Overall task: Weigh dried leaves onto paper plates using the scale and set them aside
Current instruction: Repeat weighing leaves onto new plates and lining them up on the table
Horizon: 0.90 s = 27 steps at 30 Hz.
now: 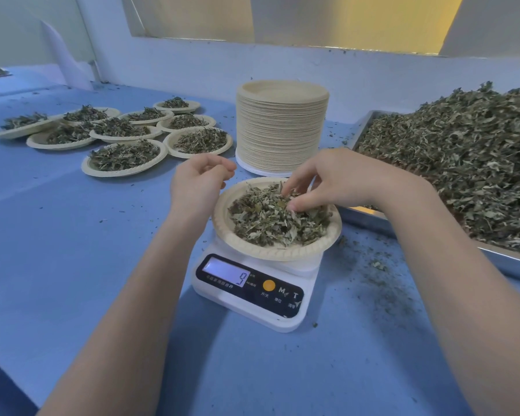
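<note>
A paper plate [254, 246] heaped with dried leaves [270, 220] sits on the white digital scale [252, 291], whose display reads 9. My right hand [339, 180] reaches down into the leaves at the plate's far side, fingertips and thumb pinching among them. Just left of the plate hovers my left hand [197, 183], fingers loosely curled; whether a few leaf bits lie in it I cannot tell. Several filled plates [123, 157] stand on the blue table at the left.
A tall stack of empty paper plates [281, 127] stands right behind the scale. A metal tray [499, 259] piled high with dried leaves [463, 157] fills the right side. Leaf crumbs litter the blue table [72, 250] beside the scale. A wall runs along the back.
</note>
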Motion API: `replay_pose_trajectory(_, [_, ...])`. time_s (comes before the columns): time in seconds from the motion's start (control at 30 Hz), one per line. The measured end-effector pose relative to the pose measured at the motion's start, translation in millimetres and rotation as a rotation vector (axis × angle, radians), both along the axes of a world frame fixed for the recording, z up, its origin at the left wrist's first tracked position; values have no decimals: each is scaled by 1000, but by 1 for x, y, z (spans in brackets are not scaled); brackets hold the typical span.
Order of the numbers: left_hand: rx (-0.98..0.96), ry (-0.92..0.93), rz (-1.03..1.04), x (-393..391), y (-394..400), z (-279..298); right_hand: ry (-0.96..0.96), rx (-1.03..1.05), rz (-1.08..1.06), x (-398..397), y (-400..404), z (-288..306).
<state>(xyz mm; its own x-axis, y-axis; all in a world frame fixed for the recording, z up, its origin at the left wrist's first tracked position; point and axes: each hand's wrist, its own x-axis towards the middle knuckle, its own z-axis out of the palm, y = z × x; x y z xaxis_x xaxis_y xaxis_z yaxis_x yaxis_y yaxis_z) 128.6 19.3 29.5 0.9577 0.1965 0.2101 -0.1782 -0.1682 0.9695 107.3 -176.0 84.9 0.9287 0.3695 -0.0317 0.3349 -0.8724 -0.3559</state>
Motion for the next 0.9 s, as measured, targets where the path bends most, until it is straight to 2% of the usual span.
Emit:
replay_pose_trajectory(0.1, [3, 4, -1, 0, 0, 0, -69, 58, -16, 0, 1, 0])
replay_pose_trajectory(0.33, [7, 4, 1, -1, 0, -1, -200, 360, -90, -4, -12, 10])
replay_pose_trajectory(0.43, [2, 4, 0, -1, 0, -1, -377, 305, -242, 5, -24, 8])
replay_pose_trajectory(0.53, [7, 1, 6, -1, 0, -1, -495, 90, -456, 13, -45, 2])
replay_pose_trajectory(0.63, [4, 5, 8, -1, -1, -1, -316, -68, -542, 14, -63, -2])
replay_pose_trajectory(0.7, [5, 13, 9, 0, -1, -1, -221, -57, -519, 14, -67, -2])
replay_pose_trajectory(0.9, [6, 15, 16, 0, -1, -1, -303, 128, -390, 12, -55, 2])
